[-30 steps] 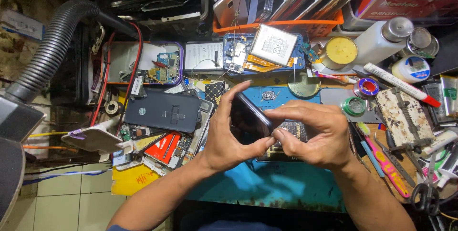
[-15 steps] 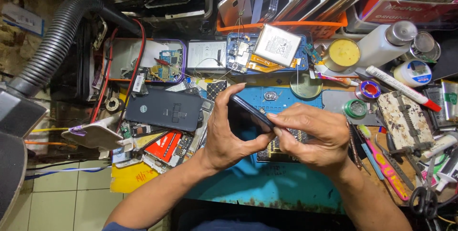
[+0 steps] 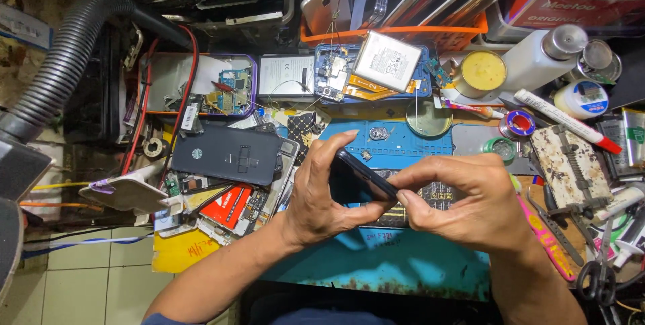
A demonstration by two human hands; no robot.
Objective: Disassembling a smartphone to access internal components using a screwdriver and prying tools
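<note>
My left hand (image 3: 321, 199) grips a dark smartphone (image 3: 356, 178), held tilted on its edge above the blue work mat (image 3: 403, 264). My right hand (image 3: 467, 204) closes on the phone's right end, thumb and fingertips pinching its edge. The phone's dark glossy face is turned toward the left hand's palm. Under the hands lies a dark part on the mat, mostly hidden.
A black phone back cover (image 3: 228, 154) lies left of the hands. Opened phones with circuit boards (image 3: 225, 90) and a battery (image 3: 388, 61) sit behind. A black hose (image 3: 67, 63) curves at far left. Solder tin (image 3: 482, 72), white bottle (image 3: 537, 56), marker (image 3: 568, 120), scissors (image 3: 594, 278) crowd the right.
The phone has tipped further onto its edge between both hands, and the right hand's fingers have shifted along its right end. The hands stay over the same spot of the mat.
</note>
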